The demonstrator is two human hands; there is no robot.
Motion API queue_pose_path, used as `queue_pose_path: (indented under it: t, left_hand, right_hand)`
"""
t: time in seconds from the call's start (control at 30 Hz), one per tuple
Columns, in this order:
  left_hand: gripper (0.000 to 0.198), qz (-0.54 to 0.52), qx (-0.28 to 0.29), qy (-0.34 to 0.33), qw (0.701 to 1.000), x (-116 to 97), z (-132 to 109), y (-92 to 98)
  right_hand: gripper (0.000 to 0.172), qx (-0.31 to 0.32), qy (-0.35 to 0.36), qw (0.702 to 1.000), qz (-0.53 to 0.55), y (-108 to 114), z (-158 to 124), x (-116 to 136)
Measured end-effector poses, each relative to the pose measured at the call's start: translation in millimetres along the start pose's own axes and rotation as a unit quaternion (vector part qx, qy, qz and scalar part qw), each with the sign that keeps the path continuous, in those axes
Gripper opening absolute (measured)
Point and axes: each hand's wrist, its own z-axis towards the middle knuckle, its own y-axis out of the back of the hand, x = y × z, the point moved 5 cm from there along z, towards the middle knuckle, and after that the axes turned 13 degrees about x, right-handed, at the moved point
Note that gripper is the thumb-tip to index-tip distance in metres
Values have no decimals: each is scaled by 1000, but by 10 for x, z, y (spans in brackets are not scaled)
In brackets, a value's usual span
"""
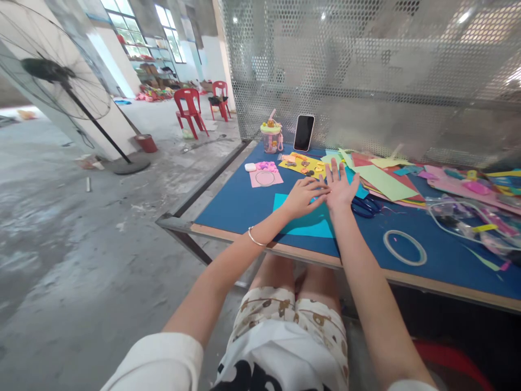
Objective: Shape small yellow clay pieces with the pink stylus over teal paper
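My left hand (306,197) is open, palm down, its fingertips reaching the heel of my right hand. Palm up with fingers spread, my right hand (341,187) is also open and holds nothing that I can see. Both are over a bright blue sheet of paper (301,225) at the table's front edge. Just right of my right wrist lie dark blue-handled scissors (366,207), partly hidden. Behind my hands, a yellow sheet (299,164) carries small orange, brown and yellow pieces. A pink square (265,179) with a ring and pink-purple pieces lies to the left.
A phone (304,133) leans upright near a lidded cup (271,137) at the back. Coloured paper sheets (388,182) pile up at the right. A roll of clear tape (404,247) lies near the front edge. A perforated metal panel (366,81) borders the table's back.
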Motion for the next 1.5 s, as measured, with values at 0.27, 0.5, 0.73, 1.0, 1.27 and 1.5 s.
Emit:
queue_pose_path:
  t: [0.27,0.5,0.73,1.0,1.27,1.5]
  left_hand:
    - [28,-65,-22,-65,996,8,13,-7]
    - [23,-29,-57,-9,998,113,13,36]
    - [19,-63,-185,17,981,220,-27,192]
    - [16,-77,-291,32,953,336,-121,336]
    - [16,-88,-299,28,950,311,-134,377]
    - [12,-42,-293,-8,955,308,-127,396]
  right_hand:
    - [68,25,6,999,32,-79,-2,-41]
    - [71,111,-25,993,14,-309,-53,28]
    - [64,92,-98,991,7,-314,-104,86]
    - [37,85,-128,982,-106,-173,-134,60]
    - [34,64,-85,987,-121,-173,-118,122]
    - [32,69,-76,984,-145,-178,-120,137]
